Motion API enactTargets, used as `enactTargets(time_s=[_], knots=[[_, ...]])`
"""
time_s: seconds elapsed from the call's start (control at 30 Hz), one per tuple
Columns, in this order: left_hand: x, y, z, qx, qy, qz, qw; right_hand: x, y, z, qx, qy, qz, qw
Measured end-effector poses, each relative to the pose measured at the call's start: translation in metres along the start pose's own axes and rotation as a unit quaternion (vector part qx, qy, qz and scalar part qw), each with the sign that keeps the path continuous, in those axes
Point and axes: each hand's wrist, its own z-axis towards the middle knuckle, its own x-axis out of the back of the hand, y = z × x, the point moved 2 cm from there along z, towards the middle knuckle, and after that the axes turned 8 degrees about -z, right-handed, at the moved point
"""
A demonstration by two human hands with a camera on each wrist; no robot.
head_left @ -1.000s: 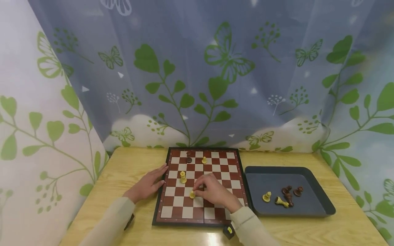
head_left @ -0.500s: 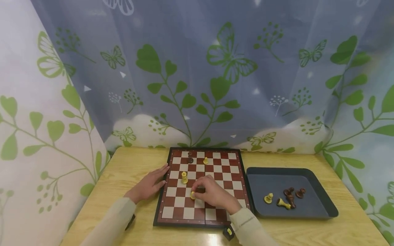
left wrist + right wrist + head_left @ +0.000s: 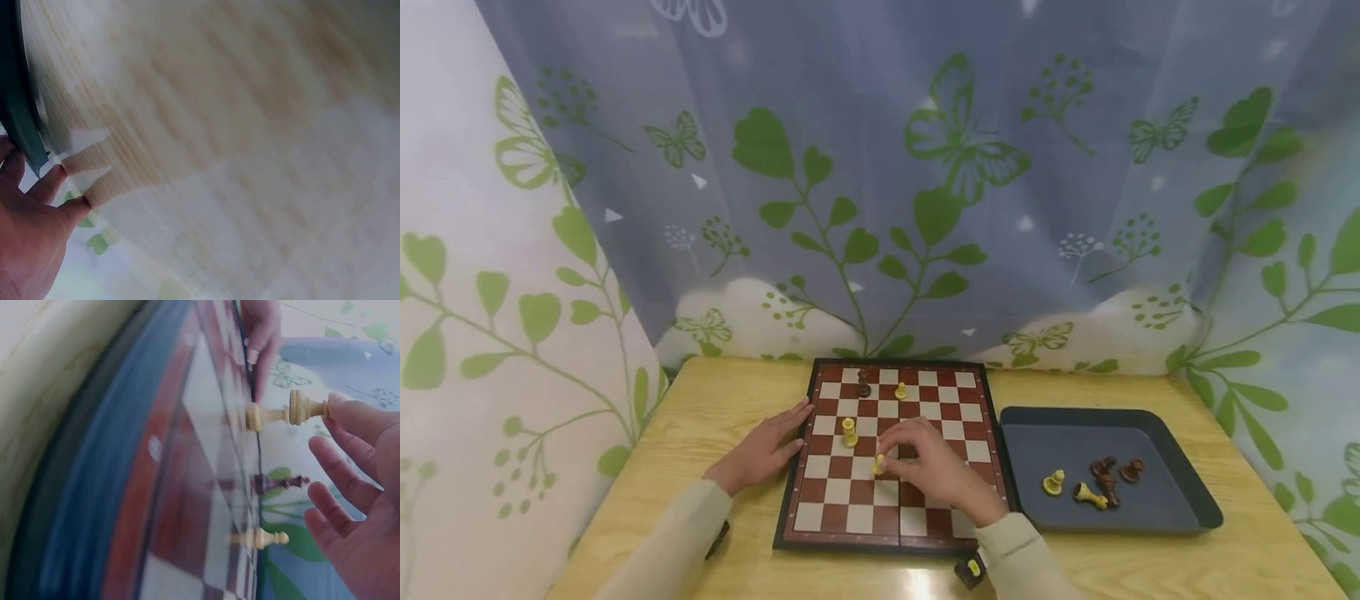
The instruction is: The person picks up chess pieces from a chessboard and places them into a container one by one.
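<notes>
1. Left: the left hand (image 3: 763, 452) lies with fingers extended and apart, touching the left edge of the chessboard (image 3: 859, 520). A push there could shift the board and unsettle the standing pieces.
2. Just right, the tall cream piece (image 3: 849, 433) stands upright, near and beyond the held pawn (image 3: 878, 465); a leftward swing could tip it.
3. That pawn is clamped by its head between thumb and forefinger of the right hand (image 3: 938, 468), its base clear of the board in the right wrist view. So small a grip could let it slip or twist.
4. Since half a second ago, the left hand and the tall piece look unmoved.
5. The right hand and pawn have shifted slightly right and up in the head view.
6. Far right, the tray (image 3: 1075, 433) holds the same loose pieces.
</notes>
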Motion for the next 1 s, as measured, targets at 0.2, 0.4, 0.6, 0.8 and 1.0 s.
enactTargets(time_s=[0.2,0.4,0.6,0.8,1.0], knots=[[-0.001,0.000,-0.001,0.008,0.002,-0.003,1.0000,0.018,0.003,-0.016,-0.007,0.042,-0.009,0.9990],[-0.001,0.001,0.001,0.006,0.000,-0.001,1.0000,0.034,0.011,-0.032,-0.019,0.072,-0.033,0.9967],[-0.001,0.001,0.000,0.009,0.006,-0.008,0.9999,0.049,0.020,-0.043,-0.023,0.101,-0.060,0.9928],[-0.001,0.004,0.000,0.013,-0.002,-0.014,0.9998,0.060,0.031,-0.058,-0.033,0.137,-0.068,0.9878],[0.001,0.004,0.002,0.009,0.001,-0.004,0.9999,0.063,0.039,-0.076,-0.051,0.174,-0.058,0.9818]])
